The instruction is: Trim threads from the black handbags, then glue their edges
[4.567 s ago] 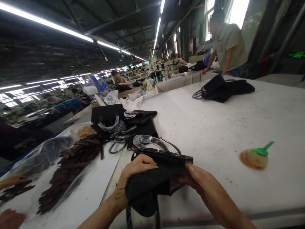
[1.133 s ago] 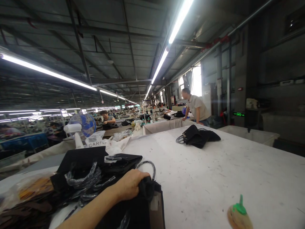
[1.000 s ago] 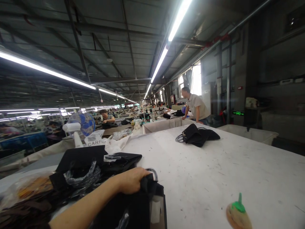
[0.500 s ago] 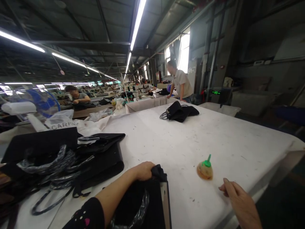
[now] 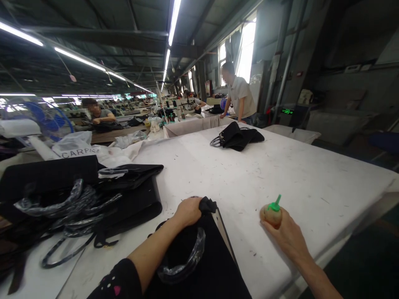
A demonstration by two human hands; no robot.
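My left hand (image 5: 188, 211) is closed around a bunch of black fabric at the top of a black bag (image 5: 202, 261) lying on the white table (image 5: 249, 174) in front of me. A plastic-wrapped handle of the bag curls just below that hand. My right hand (image 5: 285, 232) reaches out to a small tan squeeze bottle with a green nozzle (image 5: 272, 212); its fingers wrap the bottle's near side.
A heap of black bags with wrapped handles (image 5: 81, 195) lies at the left. Another black bag (image 5: 237, 137) sits far across the table. A person in a pale shirt (image 5: 240, 97) leans at the far end. A blue fan (image 5: 52, 124) stands at left.
My right hand has moved forward from the table edge and closed on the green-nozzled bottle. My left hand keeps its grip on the bag. The view has swung right and down.
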